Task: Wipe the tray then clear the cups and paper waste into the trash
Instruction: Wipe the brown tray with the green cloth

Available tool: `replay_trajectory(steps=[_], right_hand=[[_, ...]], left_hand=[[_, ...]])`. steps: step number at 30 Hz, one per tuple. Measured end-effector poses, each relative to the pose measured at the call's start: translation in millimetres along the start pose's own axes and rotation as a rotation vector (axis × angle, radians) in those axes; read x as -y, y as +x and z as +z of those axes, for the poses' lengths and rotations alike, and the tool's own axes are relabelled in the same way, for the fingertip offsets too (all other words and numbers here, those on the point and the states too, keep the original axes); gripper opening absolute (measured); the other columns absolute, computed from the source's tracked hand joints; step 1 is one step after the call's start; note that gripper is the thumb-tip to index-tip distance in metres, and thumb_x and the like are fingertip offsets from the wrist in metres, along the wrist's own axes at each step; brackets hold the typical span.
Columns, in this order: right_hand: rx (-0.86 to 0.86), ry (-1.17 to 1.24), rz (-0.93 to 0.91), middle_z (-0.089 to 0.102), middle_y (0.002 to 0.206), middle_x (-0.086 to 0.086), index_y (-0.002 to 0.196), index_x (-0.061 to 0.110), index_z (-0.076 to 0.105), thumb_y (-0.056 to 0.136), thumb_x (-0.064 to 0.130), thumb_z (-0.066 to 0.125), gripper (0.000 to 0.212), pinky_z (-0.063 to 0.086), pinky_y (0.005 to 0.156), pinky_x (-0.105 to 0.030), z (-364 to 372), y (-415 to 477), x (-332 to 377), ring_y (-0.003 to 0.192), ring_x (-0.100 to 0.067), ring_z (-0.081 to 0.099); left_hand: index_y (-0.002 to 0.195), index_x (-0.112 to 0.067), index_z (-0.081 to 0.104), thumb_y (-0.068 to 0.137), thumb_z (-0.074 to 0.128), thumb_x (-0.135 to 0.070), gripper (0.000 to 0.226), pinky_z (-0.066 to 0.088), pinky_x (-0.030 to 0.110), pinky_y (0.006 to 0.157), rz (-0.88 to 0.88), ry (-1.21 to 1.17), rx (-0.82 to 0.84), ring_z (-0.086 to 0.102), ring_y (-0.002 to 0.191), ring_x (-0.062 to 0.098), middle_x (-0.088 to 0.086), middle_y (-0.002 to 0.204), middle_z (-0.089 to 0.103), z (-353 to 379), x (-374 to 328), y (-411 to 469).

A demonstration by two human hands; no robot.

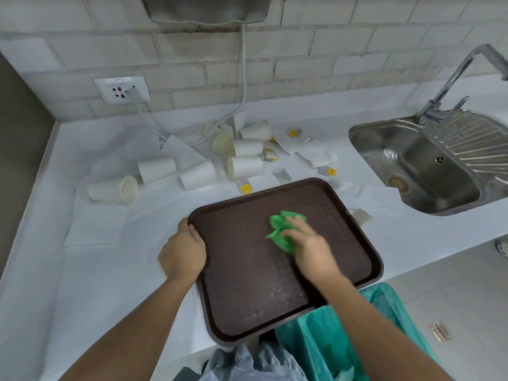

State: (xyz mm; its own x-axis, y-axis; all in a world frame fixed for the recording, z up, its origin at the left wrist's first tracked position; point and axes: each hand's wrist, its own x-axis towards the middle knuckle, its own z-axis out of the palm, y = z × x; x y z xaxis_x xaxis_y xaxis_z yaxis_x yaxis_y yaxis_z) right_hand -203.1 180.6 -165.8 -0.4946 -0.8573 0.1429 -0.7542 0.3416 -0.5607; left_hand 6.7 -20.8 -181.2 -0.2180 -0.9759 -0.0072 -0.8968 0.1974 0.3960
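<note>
At the tray's 10 to 12 o'clock, tipped paper cups [245, 147], napkins [94, 224] and tea bags [246, 187] lie scattered on the white counter [82, 292]. The left hand [183, 250] grips the brown tray [242, 276] at its 9 o'clock rim, fingers curled round the edge. The right hand [308, 243] presses a green cloth [279, 229] onto the tray toward 1 o'clock, fingers spread flat. The green-lined trash bin [316, 336] stands at 5 o'clock and the steel sink [406, 160] at 2 o'clock.

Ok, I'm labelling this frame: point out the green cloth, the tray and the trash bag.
green cloth [277, 224], head view, bunched top.
tray [242, 270], head view, bare left floor.
trash bag [313, 334], head view, green liner wall.
</note>
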Motion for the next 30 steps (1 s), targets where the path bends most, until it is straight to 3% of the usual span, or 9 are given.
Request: replay_trajectory(steps=[3,6,11,14,17,20,25,27,30], right_hand=[[-0.118,-0.086,0.231,0.053,0.146,-0.007,0.108,0.008,0.075,0.075,-0.02,0.055,0.047,0.039,0.113,-0.034,-41,2,-43,0.137,-0.029,0.048],[-0.154,-0.12,0.308,0.052,0.148,-0.005,0.109,0.01,0.074,0.073,-0.017,0.054,0.049,0.037,0.115,-0.035,-23,0,-17,0.142,-0.03,0.042],[0.074,0.076,-0.07,0.052,0.148,-0.005,0.108,0.011,0.074,0.079,-0.01,0.053,0.041,0.036,0.116,-0.038,69,-22,75,0.144,-0.025,0.038],[0.175,0.073,-0.192,0.046,0.152,0.0,0.113,0.015,0.073,0.081,-0.01,0.054,0.045,0.031,0.119,-0.033,64,-26,69,0.147,-0.021,0.033],[0.087,0.018,-0.025,0.05,0.149,-0.003,0.11,0.015,0.075,0.075,-0.011,0.056,0.047,0.031,0.118,-0.029,19,-18,25,0.142,-0.024,0.041],[-0.074,-0.069,0.187,0.05,0.15,-0.002,0.114,0.016,0.074,0.084,-0.008,0.058,0.042,0.04,0.113,-0.033,-17,-9,-16,0.139,-0.024,0.046],[-0.199,-0.047,0.411,0.022,0.161,-0.011,0.152,0.017,0.033,0.09,-0.003,0.047,0.066,0.033,0.116,-0.045,-23,26,-31,0.148,-0.029,0.023],[-0.205,-0.02,0.503,0.023,0.16,-0.014,0.155,0.008,0.023,0.088,-0.002,0.05,0.072,0.029,0.118,-0.044,-18,48,-28,0.149,-0.029,0.019],[-0.198,-0.004,0.531,0.035,0.153,-0.013,0.15,0.004,0.033,0.087,0.004,0.054,0.066,0.032,0.113,-0.042,-10,75,-17,0.143,-0.03,0.03]], left_hand=[[0.14,-0.017,0.055,0.108,0.028,-0.032,0.044,0.042,0.031,0.062,-0.003,-0.018,-0.012,0.065,0.075,0.027,0.008,0.092,0.073,0,-1,-1],[0.14,-0.016,0.055,0.108,0.03,-0.03,0.043,0.04,0.031,0.06,-0.024,-0.033,-0.021,0.056,0.066,0.024,0.01,0.086,0.072,1,-3,0],[0.139,-0.015,0.055,0.108,0.031,-0.029,0.042,0.041,0.034,0.063,-0.008,-0.043,-0.02,0.068,0.08,0.037,0.014,0.091,0.073,0,-2,-1],[0.139,-0.015,0.055,0.108,0.029,-0.03,0.043,0.042,0.035,0.064,0.03,-0.036,-0.005,0.068,0.083,0.037,0.015,0.094,0.073,-1,3,2],[0.14,-0.017,0.054,0.108,0.027,-0.031,0.044,0.047,0.036,0.067,0.068,-0.043,0.018,0.068,0.084,0.033,0.011,0.097,0.073,-3,5,3],[0.145,-0.022,0.05,0.108,0.025,-0.034,0.046,0.054,0.04,0.078,0.099,-0.074,0.078,0.068,0.093,0.033,0.009,0.108,0.073,-6,11,6],[0.148,-0.032,0.048,0.109,0.029,-0.037,0.044,0.051,0.042,0.098,0.151,-0.221,0.261,0.065,0.111,0.029,0.001,0.129,0.068,-15,21,24],[0.14,-0.038,0.054,0.108,0.034,-0.037,0.038,0.056,0.044,0.091,0.115,-0.318,0.357,0.072,0.09,0.025,0.0,0.112,0.074,-18,23,30],[0.127,-0.042,0.061,0.106,0.041,-0.034,0.03,0.061,0.045,0.075,0.051,-0.436,0.434,0.067,0.054,0.021,0.001,0.069,0.069,-20,26,36]])
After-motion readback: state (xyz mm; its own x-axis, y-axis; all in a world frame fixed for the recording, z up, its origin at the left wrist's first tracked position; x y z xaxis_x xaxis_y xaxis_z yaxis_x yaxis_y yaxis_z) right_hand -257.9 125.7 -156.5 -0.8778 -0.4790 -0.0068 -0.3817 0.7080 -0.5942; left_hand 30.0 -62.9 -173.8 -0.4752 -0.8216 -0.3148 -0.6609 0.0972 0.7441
